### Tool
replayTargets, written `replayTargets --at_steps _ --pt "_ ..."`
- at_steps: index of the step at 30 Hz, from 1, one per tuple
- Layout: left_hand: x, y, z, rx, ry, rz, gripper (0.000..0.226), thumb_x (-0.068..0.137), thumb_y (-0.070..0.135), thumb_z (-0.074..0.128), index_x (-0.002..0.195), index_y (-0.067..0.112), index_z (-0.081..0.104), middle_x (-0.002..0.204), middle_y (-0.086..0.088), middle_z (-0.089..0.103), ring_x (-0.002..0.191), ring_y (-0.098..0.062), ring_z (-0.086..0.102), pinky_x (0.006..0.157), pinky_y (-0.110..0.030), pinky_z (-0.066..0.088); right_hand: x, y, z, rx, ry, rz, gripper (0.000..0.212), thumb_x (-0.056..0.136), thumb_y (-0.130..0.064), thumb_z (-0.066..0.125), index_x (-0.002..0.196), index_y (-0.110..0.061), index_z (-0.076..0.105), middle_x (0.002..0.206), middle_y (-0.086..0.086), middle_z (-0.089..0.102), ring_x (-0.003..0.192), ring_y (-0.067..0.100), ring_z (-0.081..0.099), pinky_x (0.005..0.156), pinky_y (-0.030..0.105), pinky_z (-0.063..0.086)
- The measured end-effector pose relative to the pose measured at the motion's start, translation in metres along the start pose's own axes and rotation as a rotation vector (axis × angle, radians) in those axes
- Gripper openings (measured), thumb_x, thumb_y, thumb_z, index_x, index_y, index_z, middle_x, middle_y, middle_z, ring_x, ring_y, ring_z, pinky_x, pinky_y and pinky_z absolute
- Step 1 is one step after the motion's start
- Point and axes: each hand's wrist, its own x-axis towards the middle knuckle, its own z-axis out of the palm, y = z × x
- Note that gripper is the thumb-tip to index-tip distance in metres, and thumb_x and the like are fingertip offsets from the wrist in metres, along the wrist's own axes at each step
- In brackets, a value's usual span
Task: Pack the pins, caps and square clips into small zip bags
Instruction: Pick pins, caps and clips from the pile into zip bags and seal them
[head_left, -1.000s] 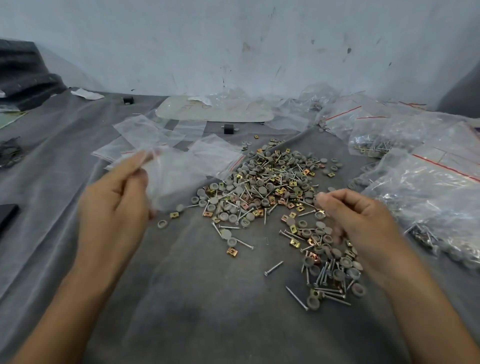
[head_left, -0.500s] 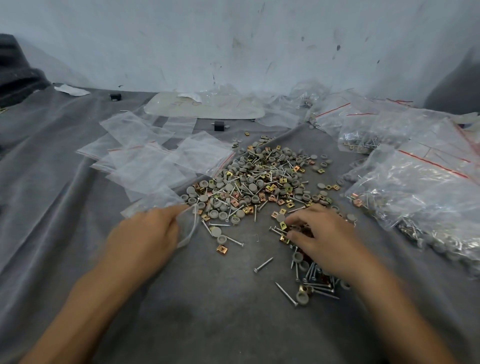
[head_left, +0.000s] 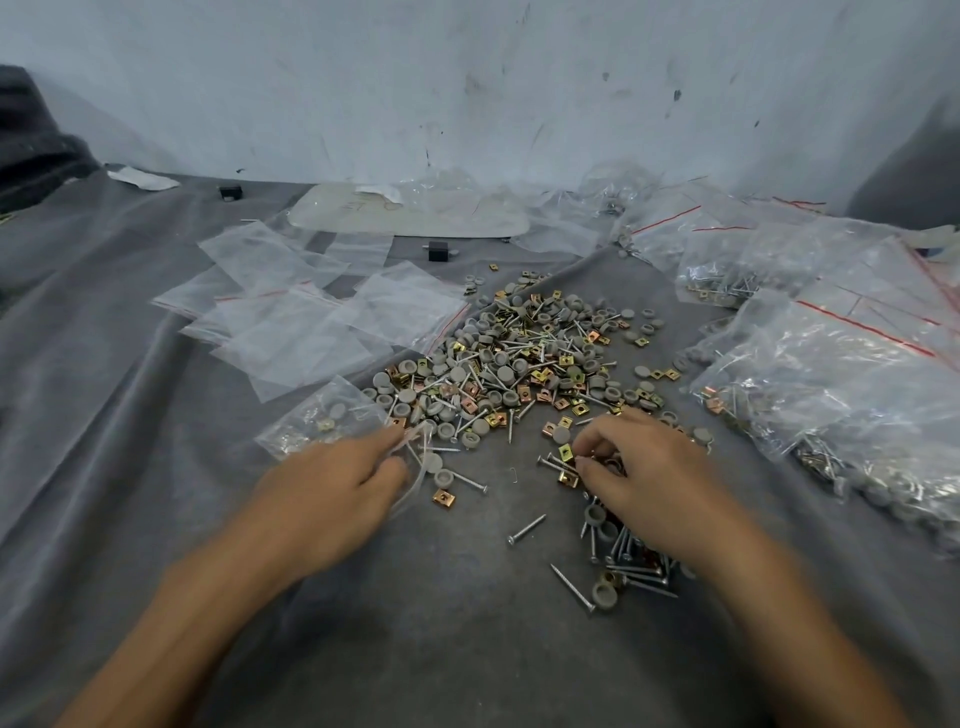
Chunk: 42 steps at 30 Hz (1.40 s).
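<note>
The left hand (head_left: 332, 483) pinches the bag (head_left: 311, 421) mouth while the right hand (head_left: 639, 467) curls over clips (head_left: 567, 478) (grasp unclear); a slack mouth could spill pieces.

Pile (head_left: 519, 358) of pins, caps, clips in middle. Left hand (head_left: 332, 488), 7 o'clock, holds small bag (head_left: 311, 423). Right hand (head_left: 649, 473), 5 o'clock, pinches gold clip (head_left: 567, 457). Empty bags (head_left: 291, 332) 10 o'clock, full bags (head_left: 831, 379) 3 o'clock.

A grey cloth (head_left: 467, 649) lies under a pale flat board (head_left: 405, 213), which sits near the scuffed white wall (head_left: 467, 78). One small black block (head_left: 439, 251) sits just in front of the board. Another black block (head_left: 230, 192) and a paper scrap (head_left: 150, 179) lie to its left.
</note>
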Motion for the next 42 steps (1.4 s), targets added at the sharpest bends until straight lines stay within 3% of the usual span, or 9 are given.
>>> replayTargets --at_steps 5,8,15,21,26,29,34,37,42 --pt "-0.001 0.000 0.002 -0.011 0.021 0.007 0.048 0.104 0.046 0.029 0.151 0.047 0.038 0.147 0.006 0.057 0.130 -0.023 0.054 0.100 -0.035 0.044 0.005 -0.003 0.004 -0.075 -0.073 -0.005 0.028 0.099 -0.042 0.056 0.127 -0.039 0.062 0.112 -0.016 0.051 0.112 0.009 0.048 0.092 0.032 0.044" --pt "-0.002 -0.001 0.001 -0.017 0.030 0.014 0.044 0.104 0.045 0.030 0.146 0.047 0.044 0.142 0.005 0.061 0.126 -0.023 0.057 0.095 -0.034 0.044 0.006 -0.001 0.003 -0.120 -0.118 -0.018 0.030 0.100 -0.040 0.055 0.131 -0.040 0.059 0.112 -0.018 0.046 0.112 0.008 0.045 0.092 0.031 0.042" --pt "-0.005 0.003 -0.002 -0.008 0.018 0.027 0.048 0.102 0.052 0.027 0.148 0.048 0.040 0.140 0.007 0.062 0.126 -0.022 0.057 0.097 -0.036 0.047 0.005 0.000 0.002 -0.106 -0.110 -0.069 0.010 0.098 -0.037 0.060 0.106 -0.037 0.066 0.102 -0.023 0.055 0.105 0.006 0.050 0.089 0.035 0.048" --pt "-0.008 0.004 -0.003 -0.052 0.081 0.049 0.045 0.097 0.054 0.027 0.136 0.046 0.047 0.119 0.012 0.069 0.116 -0.020 0.061 0.090 -0.037 0.048 0.002 0.001 0.002 -0.010 0.014 -0.091 0.010 0.098 -0.035 0.060 0.101 -0.036 0.069 0.097 -0.022 0.058 0.096 0.004 0.053 0.081 0.031 0.045" --pt "-0.008 0.005 0.001 -0.116 0.122 0.114 0.041 0.099 0.053 0.044 0.139 0.050 0.035 0.075 0.014 0.068 0.080 -0.002 0.062 0.074 -0.034 0.050 -0.002 -0.023 0.008 0.346 0.092 -0.137 0.005 0.092 -0.031 0.071 0.088 -0.035 0.071 0.086 -0.017 0.066 0.085 0.001 0.061 0.067 0.010 0.041" --pt "-0.009 0.010 0.008 -0.199 0.080 0.176 0.030 0.098 0.048 0.056 0.119 0.048 0.036 0.073 0.018 0.069 0.066 -0.001 0.059 0.069 -0.033 0.051 -0.006 -0.046 0.021 0.490 0.051 -0.199 0.002 0.092 -0.034 0.071 0.089 -0.034 0.071 0.089 -0.016 0.067 0.085 0.006 0.063 0.069 0.012 0.045" --pt "-0.011 0.018 0.016 -0.362 0.023 0.272 0.019 0.097 0.036 0.058 0.109 0.044 0.044 0.070 0.006 0.070 0.054 -0.005 0.054 0.052 -0.021 0.037 -0.007 -0.063 0.041 0.308 0.110 -0.278 0.011 0.089 -0.040 0.069 0.089 -0.029 0.070 0.084 -0.018 0.059 0.085 0.002 0.056 0.071 0.014 0.042" --pt "-0.007 0.014 0.014 -0.460 0.049 0.253 0.012 0.100 0.035 0.053 0.109 0.042 0.053 0.070 0.005 0.071 0.056 -0.008 0.057 0.061 -0.038 0.050 -0.004 -0.056 0.036 0.333 0.126 -0.258 0.010 0.089 -0.038 0.071 0.089 -0.029 0.075 0.082 -0.017 0.060 0.080 0.003 0.056 0.068 0.017 0.040" --pt "-0.002 0.008 0.010 -0.461 0.156 0.210 0.016 0.104 0.037 0.051 0.114 0.042 0.062 0.069 0.008 0.072 0.060 -0.008 0.062 0.067 -0.034 0.052 0.002 -0.035 0.013 0.415 0.199 -0.193 0.007 0.090 -0.031 0.072 0.083 -0.030 0.073 0.075 -0.012 0.064 0.068 0.006 0.058 0.060 0.014 0.040"
